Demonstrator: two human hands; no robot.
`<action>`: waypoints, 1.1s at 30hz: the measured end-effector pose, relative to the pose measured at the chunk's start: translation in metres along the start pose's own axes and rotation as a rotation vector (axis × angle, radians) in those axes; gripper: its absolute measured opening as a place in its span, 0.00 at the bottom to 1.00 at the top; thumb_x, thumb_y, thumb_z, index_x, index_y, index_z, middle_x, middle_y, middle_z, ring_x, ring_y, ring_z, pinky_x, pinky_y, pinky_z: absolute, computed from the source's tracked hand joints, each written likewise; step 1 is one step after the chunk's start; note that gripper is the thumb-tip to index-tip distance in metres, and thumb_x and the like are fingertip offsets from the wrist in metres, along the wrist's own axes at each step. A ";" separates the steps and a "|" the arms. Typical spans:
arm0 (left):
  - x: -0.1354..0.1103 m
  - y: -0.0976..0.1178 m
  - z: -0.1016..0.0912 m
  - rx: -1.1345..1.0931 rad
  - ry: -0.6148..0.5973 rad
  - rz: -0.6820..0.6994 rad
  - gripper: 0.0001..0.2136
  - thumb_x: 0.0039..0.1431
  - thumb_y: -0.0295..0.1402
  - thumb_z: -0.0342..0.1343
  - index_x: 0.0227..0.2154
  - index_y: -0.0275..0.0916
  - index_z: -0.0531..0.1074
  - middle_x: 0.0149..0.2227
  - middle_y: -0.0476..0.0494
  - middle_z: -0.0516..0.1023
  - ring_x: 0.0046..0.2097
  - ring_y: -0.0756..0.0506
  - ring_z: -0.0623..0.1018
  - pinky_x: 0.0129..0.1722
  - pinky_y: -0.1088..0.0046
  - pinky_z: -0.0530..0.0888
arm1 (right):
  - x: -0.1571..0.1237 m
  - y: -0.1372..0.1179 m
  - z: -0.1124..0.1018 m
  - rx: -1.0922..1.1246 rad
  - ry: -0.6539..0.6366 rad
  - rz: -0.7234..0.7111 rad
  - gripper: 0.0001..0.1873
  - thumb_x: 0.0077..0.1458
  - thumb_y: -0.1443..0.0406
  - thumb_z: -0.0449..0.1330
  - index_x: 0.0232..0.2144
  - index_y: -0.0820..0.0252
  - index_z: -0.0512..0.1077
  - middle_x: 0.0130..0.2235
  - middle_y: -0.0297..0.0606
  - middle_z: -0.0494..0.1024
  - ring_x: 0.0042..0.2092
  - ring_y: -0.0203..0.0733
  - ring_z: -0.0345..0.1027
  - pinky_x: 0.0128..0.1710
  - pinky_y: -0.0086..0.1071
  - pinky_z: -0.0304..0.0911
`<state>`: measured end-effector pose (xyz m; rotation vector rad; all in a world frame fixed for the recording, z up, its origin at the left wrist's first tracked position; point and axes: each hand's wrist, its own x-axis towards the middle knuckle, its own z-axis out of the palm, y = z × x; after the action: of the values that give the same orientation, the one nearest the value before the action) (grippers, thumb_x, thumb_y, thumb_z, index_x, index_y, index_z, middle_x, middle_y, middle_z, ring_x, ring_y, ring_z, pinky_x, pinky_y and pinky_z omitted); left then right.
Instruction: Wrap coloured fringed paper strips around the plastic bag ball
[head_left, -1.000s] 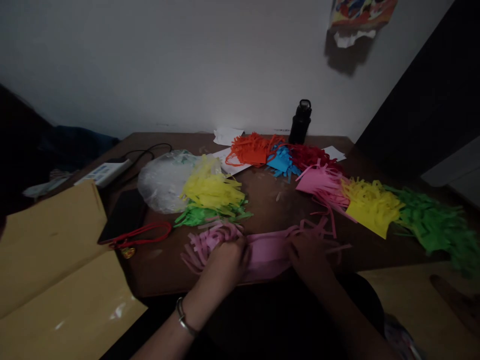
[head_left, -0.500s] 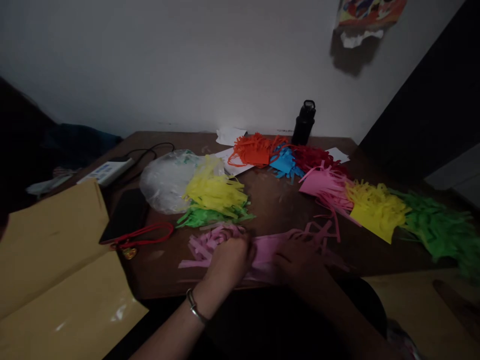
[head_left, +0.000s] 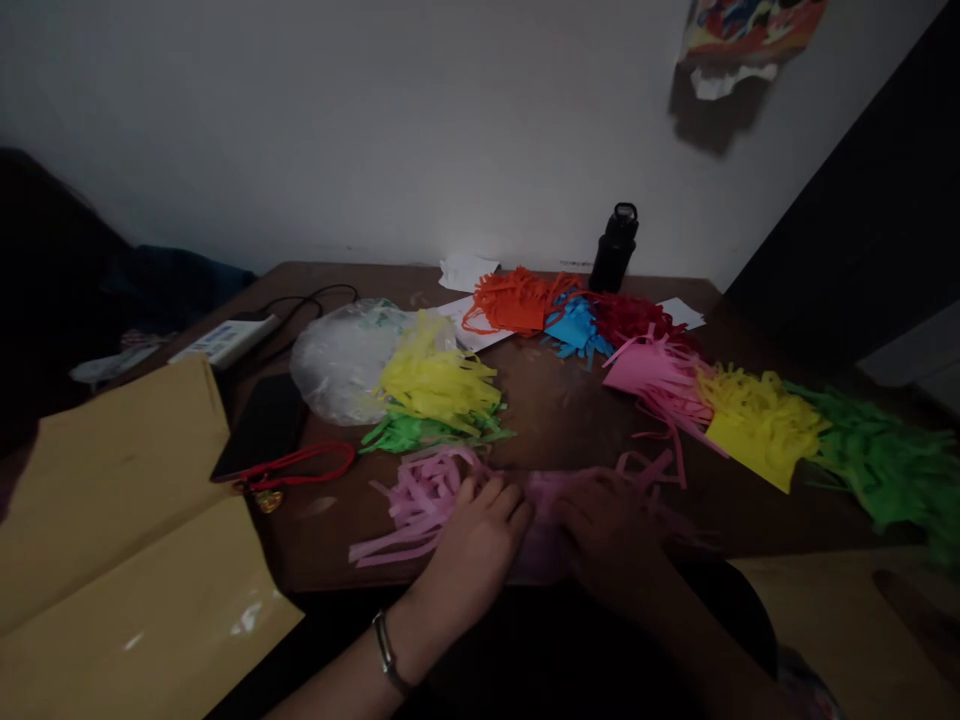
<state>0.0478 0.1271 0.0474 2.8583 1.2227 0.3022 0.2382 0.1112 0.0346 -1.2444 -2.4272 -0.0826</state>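
A strip of pink fringed paper (head_left: 427, 495) lies across the near edge of the brown table (head_left: 555, 410). My left hand (head_left: 480, 540), with a metal bangle on the wrist, presses on its middle with the fingers curled over the paper. My right hand (head_left: 607, 525) grips the same pink paper just to the right, close beside the left hand. Loose pink fringe sticks out on both sides of my hands.
Yellow and green fringed paper (head_left: 435, 395) rests by a clear plastic bag (head_left: 337, 360). Orange, blue, red, pink, yellow and green bundles (head_left: 757, 420) run along the right. A black bottle (head_left: 613, 248), a phone (head_left: 259, 425), a red cord (head_left: 300, 465) and a yellow envelope (head_left: 112, 540) are also here.
Both hands have drawn closer together on the pink paper, bunching its middle. The fringe on the left has spread out toward the near table edge.
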 end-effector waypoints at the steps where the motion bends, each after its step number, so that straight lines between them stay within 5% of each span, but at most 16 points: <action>1: -0.001 -0.001 0.002 -0.011 0.009 0.000 0.04 0.60 0.24 0.54 0.35 0.38 0.72 0.35 0.45 0.74 0.39 0.42 0.70 0.47 0.57 0.63 | 0.000 -0.001 0.001 -0.026 -0.021 -0.020 0.05 0.56 0.71 0.55 0.32 0.60 0.71 0.32 0.39 0.74 0.38 0.45 0.63 0.49 0.44 0.55; 9: -0.016 -0.011 0.007 -0.047 0.030 -0.056 0.08 0.60 0.23 0.52 0.37 0.38 0.74 0.35 0.43 0.77 0.40 0.41 0.72 0.42 0.60 0.64 | -0.018 0.013 0.011 -0.152 0.037 -0.036 0.10 0.59 0.74 0.52 0.30 0.61 0.71 0.35 0.42 0.75 0.42 0.47 0.65 0.52 0.45 0.54; 15: 0.001 -0.016 0.004 -0.023 -0.138 -0.226 0.11 0.60 0.21 0.49 0.42 0.35 0.73 0.44 0.35 0.78 0.46 0.36 0.76 0.45 0.57 0.66 | -0.010 0.030 0.010 -0.156 -0.136 0.114 0.08 0.57 0.75 0.55 0.32 0.58 0.69 0.37 0.39 0.75 0.42 0.46 0.65 0.46 0.43 0.53; 19: 0.018 -0.017 -0.002 0.020 -0.244 -0.295 0.13 0.58 0.21 0.49 0.44 0.33 0.72 0.39 0.33 0.80 0.43 0.35 0.78 0.48 0.55 0.66 | 0.005 0.035 0.016 -0.233 -0.200 0.228 0.06 0.57 0.73 0.56 0.30 0.59 0.69 0.32 0.39 0.75 0.37 0.46 0.65 0.43 0.43 0.52; 27: 0.033 -0.015 -0.011 0.059 -0.266 -0.385 0.11 0.62 0.30 0.47 0.35 0.33 0.75 0.33 0.32 0.80 0.35 0.37 0.80 0.40 0.60 0.70 | 0.022 0.031 0.010 -0.288 -0.146 0.363 0.04 0.58 0.67 0.59 0.30 0.60 0.70 0.30 0.41 0.75 0.35 0.49 0.66 0.37 0.41 0.52; 33: 0.031 -0.013 -0.008 0.088 -0.240 -0.381 0.10 0.62 0.28 0.48 0.36 0.33 0.75 0.32 0.33 0.79 0.37 0.36 0.79 0.41 0.56 0.69 | 0.019 0.018 -0.001 -0.129 -0.133 -0.033 0.04 0.56 0.70 0.61 0.30 0.59 0.70 0.34 0.36 0.74 0.39 0.43 0.64 0.45 0.39 0.53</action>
<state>0.0580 0.1583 0.0594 2.5506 1.7131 -0.1036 0.2432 0.1366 0.0400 -1.3036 -2.5923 -0.1736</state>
